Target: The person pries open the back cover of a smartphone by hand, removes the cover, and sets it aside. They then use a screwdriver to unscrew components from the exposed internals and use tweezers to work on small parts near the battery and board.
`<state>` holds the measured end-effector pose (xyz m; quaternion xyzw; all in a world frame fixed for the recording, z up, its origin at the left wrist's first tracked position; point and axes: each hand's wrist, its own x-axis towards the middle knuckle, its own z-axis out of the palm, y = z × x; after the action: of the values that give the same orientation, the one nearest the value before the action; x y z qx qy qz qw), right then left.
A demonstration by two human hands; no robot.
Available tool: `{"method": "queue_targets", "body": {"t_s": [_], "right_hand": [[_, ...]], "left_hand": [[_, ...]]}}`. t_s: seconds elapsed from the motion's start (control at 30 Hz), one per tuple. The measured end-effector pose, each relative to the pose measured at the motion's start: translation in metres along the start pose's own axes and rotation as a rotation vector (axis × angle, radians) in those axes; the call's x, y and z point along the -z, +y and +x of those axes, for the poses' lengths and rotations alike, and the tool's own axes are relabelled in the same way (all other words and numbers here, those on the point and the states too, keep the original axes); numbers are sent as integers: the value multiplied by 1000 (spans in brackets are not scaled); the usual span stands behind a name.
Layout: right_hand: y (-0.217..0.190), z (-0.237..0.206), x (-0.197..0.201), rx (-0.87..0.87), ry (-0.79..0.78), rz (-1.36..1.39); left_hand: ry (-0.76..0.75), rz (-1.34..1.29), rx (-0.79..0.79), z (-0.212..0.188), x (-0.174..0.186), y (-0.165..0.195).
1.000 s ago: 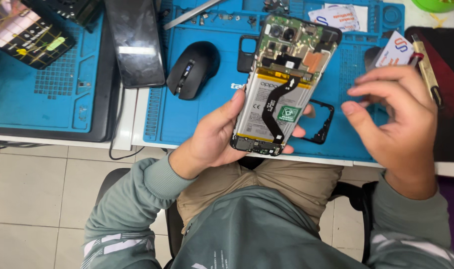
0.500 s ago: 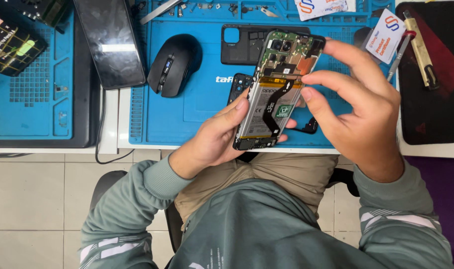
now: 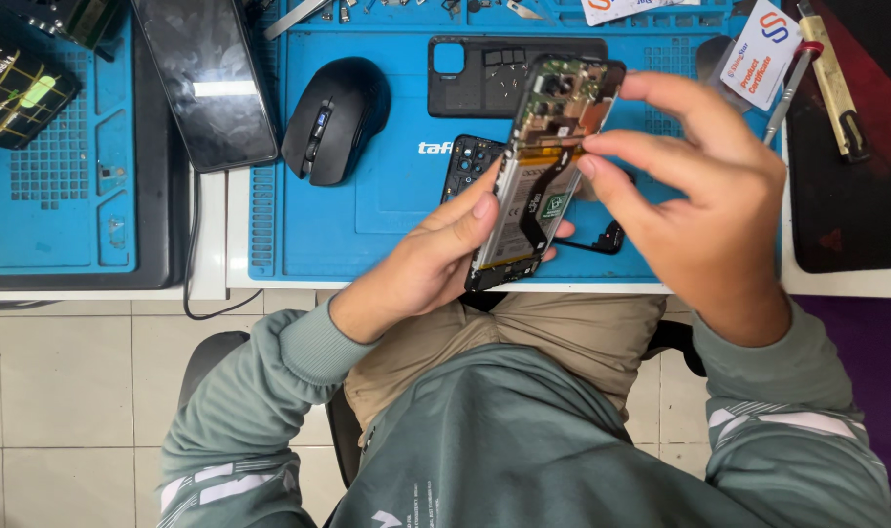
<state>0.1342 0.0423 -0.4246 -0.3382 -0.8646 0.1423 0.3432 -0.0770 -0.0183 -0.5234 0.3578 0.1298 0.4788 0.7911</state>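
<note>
Circuit boards (image 3: 20,83) with yellow markings lie at the upper left of the frame, on a blue work mat (image 3: 69,210). Just right of them, a dark phone (image 3: 206,78) rests face up, its glass catching a strip of light. Further right, on a second blue repair mat (image 3: 367,210), sits a black computer mouse (image 3: 333,117), and beyond it a black phone back cover (image 3: 475,73) with a camera cut-out lies flat near the top.

In the middle of the frame the left hand (image 3: 421,269) cradles an opened phone (image 3: 543,166) from below, fingers curled up around its left edge with the thumb pressed against the side. The phone is tilted, raised above the mat's near edge, its back off so the battery, a black flex cable and the board at the top are bare. Under it, partly hidden, lies a dark frame piece (image 3: 602,235).

The right hand (image 3: 704,210) comes in from the right of the frame; thumb and forefinger are brought together in a pinch at the phone's right edge, near the middle of the body, the other fingers arched above the top end. Whether anything small sits between the pinching tips I cannot tell.

At the upper right, a white card (image 3: 763,54) lies by a thin metal tool (image 3: 789,93) and a yellowish-handled tool (image 3: 836,88), the latter on a black-and-red mat (image 3: 856,215).
</note>
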Motion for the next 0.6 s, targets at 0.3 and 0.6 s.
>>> {"method": "queue_targets", "body": {"t_s": [0.3, 0.6], "right_hand": [[23, -11, 14, -176, -177, 334], [17, -8, 14, -36, -84, 121]], "left_hand": [[-16, 74, 63, -2, -9, 3], [25, -213, 53, 4, -14, 6]]}}
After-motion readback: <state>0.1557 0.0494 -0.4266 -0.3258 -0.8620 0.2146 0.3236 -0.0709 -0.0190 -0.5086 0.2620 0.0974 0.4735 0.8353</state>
